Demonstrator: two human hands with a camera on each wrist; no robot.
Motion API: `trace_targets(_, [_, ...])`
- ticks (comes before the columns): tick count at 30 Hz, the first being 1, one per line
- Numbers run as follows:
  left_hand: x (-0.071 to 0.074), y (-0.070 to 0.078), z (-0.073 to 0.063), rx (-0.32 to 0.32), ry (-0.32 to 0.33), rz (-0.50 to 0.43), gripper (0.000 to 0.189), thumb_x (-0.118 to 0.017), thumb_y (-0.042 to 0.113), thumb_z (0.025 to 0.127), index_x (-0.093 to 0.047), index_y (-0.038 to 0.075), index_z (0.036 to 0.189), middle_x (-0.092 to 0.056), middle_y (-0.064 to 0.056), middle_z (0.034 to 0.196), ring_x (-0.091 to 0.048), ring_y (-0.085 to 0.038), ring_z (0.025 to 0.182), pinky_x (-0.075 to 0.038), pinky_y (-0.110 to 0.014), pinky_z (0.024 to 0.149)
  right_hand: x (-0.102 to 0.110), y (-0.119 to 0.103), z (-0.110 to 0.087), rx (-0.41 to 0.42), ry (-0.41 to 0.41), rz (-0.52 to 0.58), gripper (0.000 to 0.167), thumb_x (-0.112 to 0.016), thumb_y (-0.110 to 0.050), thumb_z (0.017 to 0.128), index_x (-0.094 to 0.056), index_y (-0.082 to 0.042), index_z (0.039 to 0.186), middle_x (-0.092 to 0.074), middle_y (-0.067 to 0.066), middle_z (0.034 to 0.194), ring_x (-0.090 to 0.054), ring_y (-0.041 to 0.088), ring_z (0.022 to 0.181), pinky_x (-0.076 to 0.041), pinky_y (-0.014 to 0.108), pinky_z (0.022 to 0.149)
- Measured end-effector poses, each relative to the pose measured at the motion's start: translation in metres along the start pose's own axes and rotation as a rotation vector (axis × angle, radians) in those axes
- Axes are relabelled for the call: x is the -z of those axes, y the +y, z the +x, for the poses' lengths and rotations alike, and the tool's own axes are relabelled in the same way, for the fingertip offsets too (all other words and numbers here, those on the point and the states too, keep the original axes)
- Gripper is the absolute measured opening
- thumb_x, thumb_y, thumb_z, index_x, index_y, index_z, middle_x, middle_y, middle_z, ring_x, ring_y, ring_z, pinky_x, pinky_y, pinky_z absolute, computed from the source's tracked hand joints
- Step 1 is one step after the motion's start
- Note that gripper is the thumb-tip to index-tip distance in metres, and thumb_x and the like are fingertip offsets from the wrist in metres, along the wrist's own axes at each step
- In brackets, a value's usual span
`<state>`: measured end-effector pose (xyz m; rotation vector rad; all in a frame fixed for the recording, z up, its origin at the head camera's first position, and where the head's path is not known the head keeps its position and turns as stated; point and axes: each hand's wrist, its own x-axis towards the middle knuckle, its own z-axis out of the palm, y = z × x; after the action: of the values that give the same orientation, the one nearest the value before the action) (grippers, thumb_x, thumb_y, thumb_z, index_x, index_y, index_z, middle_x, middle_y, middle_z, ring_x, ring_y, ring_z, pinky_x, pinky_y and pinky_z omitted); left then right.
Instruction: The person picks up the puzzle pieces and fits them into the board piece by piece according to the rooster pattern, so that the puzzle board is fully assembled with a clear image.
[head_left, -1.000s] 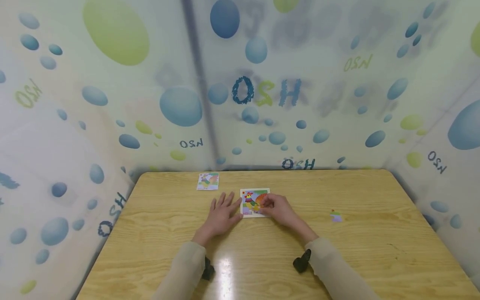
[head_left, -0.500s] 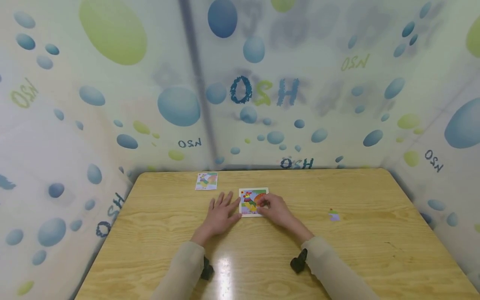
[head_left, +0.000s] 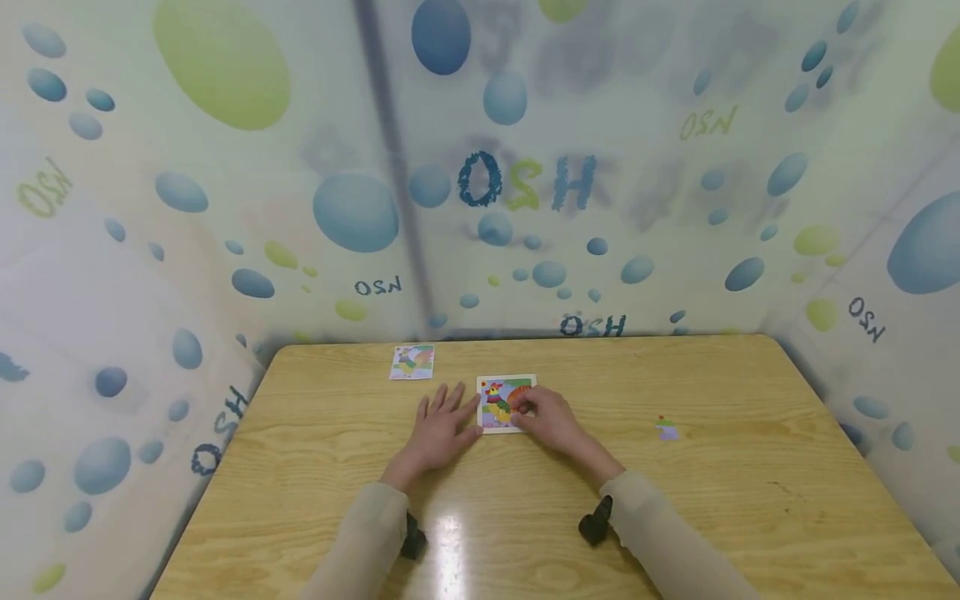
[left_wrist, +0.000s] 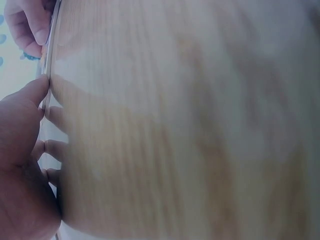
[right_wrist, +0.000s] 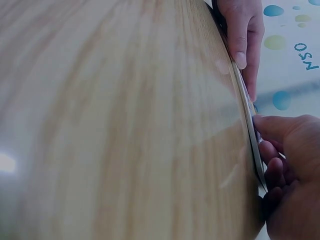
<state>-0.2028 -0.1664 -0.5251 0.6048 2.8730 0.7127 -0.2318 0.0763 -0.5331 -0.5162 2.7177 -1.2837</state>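
Observation:
A small square jigsaw puzzle of a rooster (head_left: pixel 495 403) lies flat on the wooden table in a white-bordered frame. My left hand (head_left: pixel 438 435) rests flat beside it, fingers spread, with index finger and thumb touching the frame's left edge. Over the puzzle's right side, my right hand (head_left: pixel 552 423) has its fingers curled and its thumb near the index finger, at a piece in the lower right. That piece is mostly hidden by the fingers. In the right wrist view, the right thumb (right_wrist: pixel 270 127) reaches the thin edge of the frame.
A square picture card (head_left: pixel 412 362) with a similar, paler rooster lies at the back left. One loose puzzle piece (head_left: pixel 667 428), purple and green, lies to the right of my right hand. A patterned curtain (head_left: pixel 525 250) stands behind the table (head_left: pixel 750 500).
My right thumb and fingers have shifted slightly left over the puzzle, and the whitish gap in its lower part has closed up. My left hand stays at the frame's left edge.

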Motion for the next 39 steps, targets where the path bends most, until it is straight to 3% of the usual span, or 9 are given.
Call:
trace_targets(15, [0.0,0.001,0.0,0.002,0.005,0.003,0.058,-0.056,0.038,0.105,-0.046,0.01,0.155,-0.024,-0.022,0.166,-0.012,-0.049,0.152,-0.004,-0.071,0.117,0.001,-0.002,0.001,-0.036,-0.006,-0.002,0.006,-0.081,-0.012,0.088,-0.075,-0.014,0.089,-0.064,-0.005,0.086,-0.057,0.014,0.082,-0.049,0.038,0.082])
trace_targets(25, [-0.002,-0.001,0.002,0.023,-0.005,0.018,0.059,-0.054,0.042,0.106,-0.044,0.013,0.157,-0.021,-0.018,0.167,-0.009,-0.045,0.154,-0.002,-0.068,0.118,0.008,-0.003,-0.002,-0.01,-0.047,0.032,0.005,-0.078,-0.012,0.09,-0.076,-0.012,0.095,-0.065,-0.002,0.092,-0.057,0.015,0.084,-0.049,0.037,0.08])
trace_targets(32, [0.0,0.0,0.003,0.015,-0.013,0.015,0.06,-0.054,0.041,0.106,-0.042,0.013,0.158,-0.021,-0.02,0.167,-0.009,-0.047,0.153,-0.002,-0.068,0.118,0.031,0.005,-0.008,0.005,-0.046,0.073,0.013,-0.074,-0.011,0.094,-0.075,-0.008,0.106,-0.067,-0.001,0.097,-0.058,0.015,0.084,-0.051,0.033,0.075])
trace_targets(39, [-0.003,-0.002,0.001,-0.003,-0.003,0.007,0.061,-0.052,0.043,0.106,-0.042,0.012,0.158,-0.02,-0.021,0.167,-0.008,-0.048,0.153,-0.001,-0.069,0.118,0.074,0.023,-0.025,-0.01,0.002,0.058,0.017,-0.073,-0.011,0.095,-0.074,-0.004,0.111,-0.07,0.003,0.101,-0.063,0.017,0.088,-0.054,0.037,0.077])
